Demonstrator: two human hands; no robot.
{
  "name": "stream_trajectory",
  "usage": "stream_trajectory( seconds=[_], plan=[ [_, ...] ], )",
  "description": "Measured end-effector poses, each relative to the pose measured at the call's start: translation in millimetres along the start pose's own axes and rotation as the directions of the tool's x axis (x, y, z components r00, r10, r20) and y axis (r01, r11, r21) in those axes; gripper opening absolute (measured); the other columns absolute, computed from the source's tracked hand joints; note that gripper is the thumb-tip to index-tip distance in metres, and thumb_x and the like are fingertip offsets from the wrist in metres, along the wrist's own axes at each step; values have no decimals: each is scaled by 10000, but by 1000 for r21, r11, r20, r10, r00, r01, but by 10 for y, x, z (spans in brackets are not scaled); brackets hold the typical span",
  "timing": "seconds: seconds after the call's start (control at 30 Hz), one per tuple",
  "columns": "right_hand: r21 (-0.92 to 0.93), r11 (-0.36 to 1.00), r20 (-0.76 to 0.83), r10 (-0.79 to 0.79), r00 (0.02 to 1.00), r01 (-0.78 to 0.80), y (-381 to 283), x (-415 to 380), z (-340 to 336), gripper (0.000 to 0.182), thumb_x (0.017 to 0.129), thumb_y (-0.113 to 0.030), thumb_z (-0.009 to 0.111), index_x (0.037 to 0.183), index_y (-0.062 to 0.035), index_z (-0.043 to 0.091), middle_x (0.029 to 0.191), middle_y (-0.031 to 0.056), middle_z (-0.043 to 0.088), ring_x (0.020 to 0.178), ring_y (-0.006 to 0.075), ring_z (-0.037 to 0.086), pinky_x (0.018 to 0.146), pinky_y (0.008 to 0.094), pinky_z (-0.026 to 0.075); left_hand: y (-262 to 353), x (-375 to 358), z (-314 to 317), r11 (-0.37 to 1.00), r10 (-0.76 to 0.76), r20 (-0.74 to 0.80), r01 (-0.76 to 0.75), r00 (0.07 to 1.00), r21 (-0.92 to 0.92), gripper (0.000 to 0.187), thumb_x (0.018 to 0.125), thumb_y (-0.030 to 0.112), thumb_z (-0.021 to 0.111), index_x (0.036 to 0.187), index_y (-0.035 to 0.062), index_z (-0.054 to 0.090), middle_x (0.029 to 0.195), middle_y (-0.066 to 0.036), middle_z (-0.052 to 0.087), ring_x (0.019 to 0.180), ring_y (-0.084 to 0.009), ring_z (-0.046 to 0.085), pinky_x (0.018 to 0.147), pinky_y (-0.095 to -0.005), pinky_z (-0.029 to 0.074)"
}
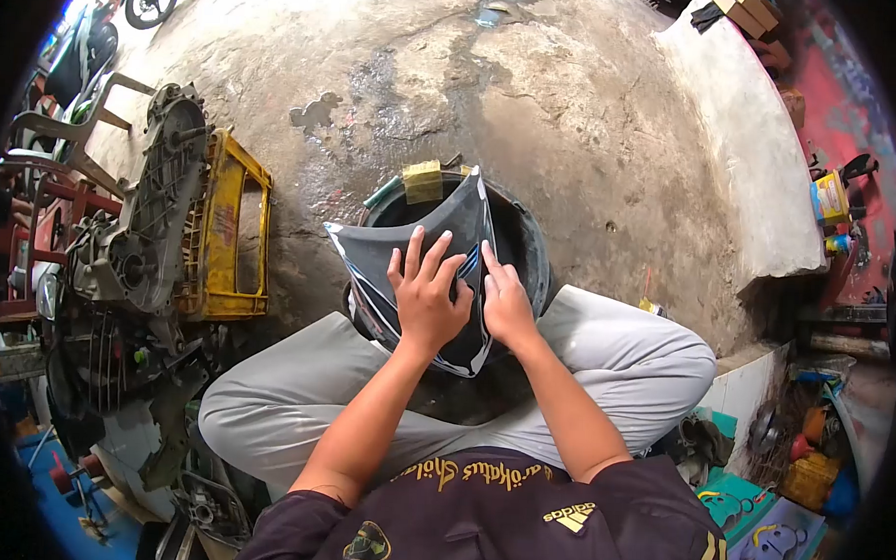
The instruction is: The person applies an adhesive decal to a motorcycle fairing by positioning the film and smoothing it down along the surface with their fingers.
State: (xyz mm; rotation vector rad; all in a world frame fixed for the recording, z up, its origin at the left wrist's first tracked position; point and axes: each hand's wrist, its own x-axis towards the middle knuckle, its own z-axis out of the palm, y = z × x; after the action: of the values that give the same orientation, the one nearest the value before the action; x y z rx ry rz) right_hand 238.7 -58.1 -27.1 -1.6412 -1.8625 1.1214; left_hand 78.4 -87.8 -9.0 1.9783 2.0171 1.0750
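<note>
A dark grey, pointed motorcycle body panel [390, 240] with pale, worn edges lies tilted over a dark round basin [533, 245] between my legs. Spread fingers of my left hand [430, 297] rest flat on the panel's face, the thumb bent toward its central ridge. Just right of that ridge is my right hand [507, 304], its index finger stretched along the panel and the other fingers partly curled. Blue and white stripes show on the panel between both hands. A yellowish sponge-like block [423, 181] sits at the basin's far rim.
To the left stand a yellow crate [234, 235], a greasy engine casing [146, 210] and a chair [88, 134]. A raised pale concrete ledge [739, 132] runs along the right, with a yellow can [830, 199] beyond it. Wet patches mark the concrete floor [572, 116].
</note>
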Motion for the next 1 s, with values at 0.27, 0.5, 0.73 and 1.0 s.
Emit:
stream_trajectory(
  seconds=[0.27, 0.5, 0.73, 1.0],
  plan=[
    [-3, 999, -75, -35, 997, 34, 14, 871, -29, 540, 1109, -151, 484, 1641, -240, 493, 1168, 261, 633, 1093, 467, 655, 998, 516, 517, 22, -3, -20, 1000, -12, 12, 12, 1000, 16, 383, 777, 149, 726, 1157, 154, 775, 1514, -63, 637, 1572, -389, 400, 1262, -617, 244],
    [27, 998, 25, 51, 998, -51, -28, -19, -14, 616, 1079, -90, 488, 1673, -248, 452, 1132, 226, 618, 1095, 431, 645, 1026, 462, 498, 32, 7, -21, 1000, -17, 12, 17, 1000, 2, 360, 792, 163, 720, 1147, 144, 777, 1503, -67, 638, 1568, -372, 408, 1257, -612, 236],
    [9, 999, -76, -38, 996, 38, 26, 620, -4, 534, 1091, -127, 508, 1618, -210, 533, 1145, 264, 625, 1074, 456, 654, 994, 493, 514, 8, 5, -29, 1000, -9, 11, 9, 1000, 2, 388, 776, 144, 724, 1161, 155, 774, 1519, -67, 632, 1569, -393, 401, 1261, -624, 245],
    [-11, 1000, -5, 8, 1000, -8, 25, 382, -41, 564, 1103, -130, 500, 1652, -257, 481, 1168, 226, 626, 1126, 421, 649, 1056, 457, 490, 5, 3, -31, 1000, -2, 5, 2, 1000, -9, 378, 777, 156, 730, 1152, 150, 776, 1511, -68, 636, 1569, -388, 403, 1259, -621, 237]
  ],
)
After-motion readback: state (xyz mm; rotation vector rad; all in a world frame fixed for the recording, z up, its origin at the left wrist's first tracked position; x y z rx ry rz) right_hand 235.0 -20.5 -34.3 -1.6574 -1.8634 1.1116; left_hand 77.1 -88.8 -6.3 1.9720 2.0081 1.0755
